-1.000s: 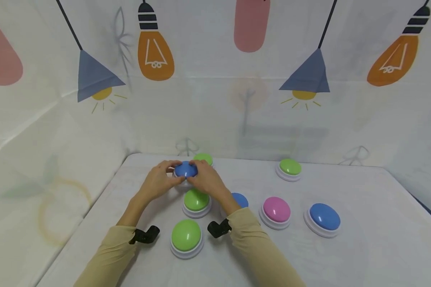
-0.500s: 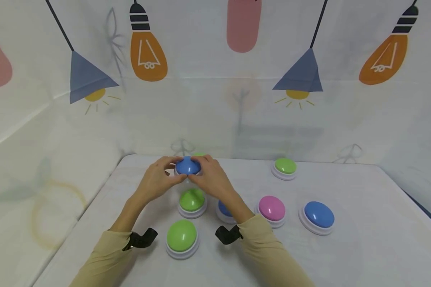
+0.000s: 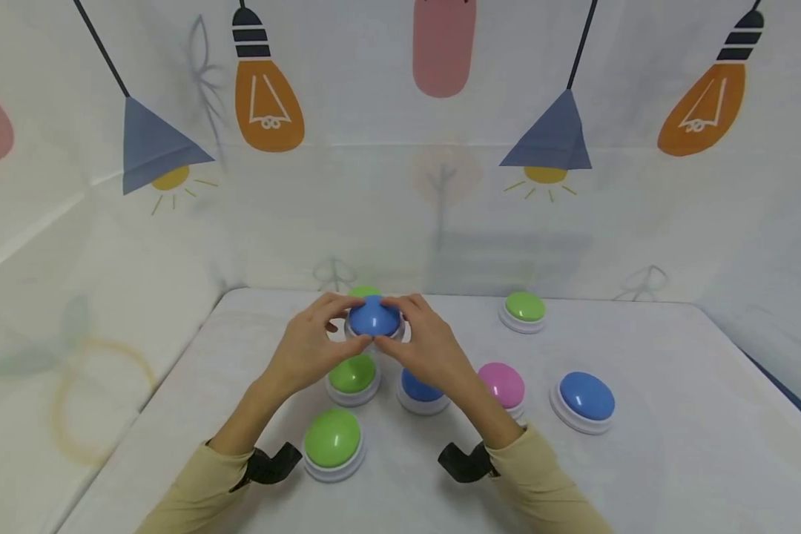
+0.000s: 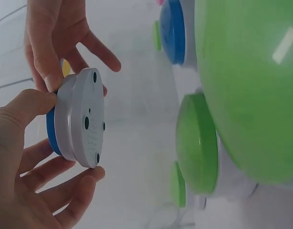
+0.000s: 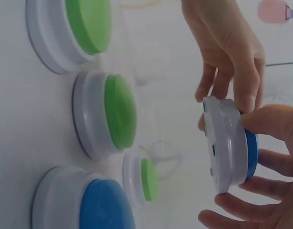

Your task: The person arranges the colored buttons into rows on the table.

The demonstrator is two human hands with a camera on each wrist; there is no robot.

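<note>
A round push button with a blue dome and white base (image 3: 374, 317) is held up off the table between both hands. My left hand (image 3: 312, 343) grips its left side, thumb near the front and fingers around the back. On the opposite side my right hand (image 3: 427, 345) grips it the same way, the two thumbs close together. The left wrist view shows the button's white underside (image 4: 91, 121) with dark round feet and small holes. In the right wrist view its blue dome (image 5: 251, 148) faces the palm side. Behind it a green button (image 3: 363, 291) is mostly hidden.
Below the hands stand a green button (image 3: 352, 375), a nearer green button (image 3: 334, 439) and a blue button (image 3: 422, 389). A pink button (image 3: 502, 384) is partly covered by the right wrist. Rightward are another blue button (image 3: 586, 397) and a green button (image 3: 525, 307) on the white table (image 3: 681, 415).
Both hands have lifted the blue button and brought it rightward and closer, away from its spot near the back green button. The head view has shifted slightly right.
</note>
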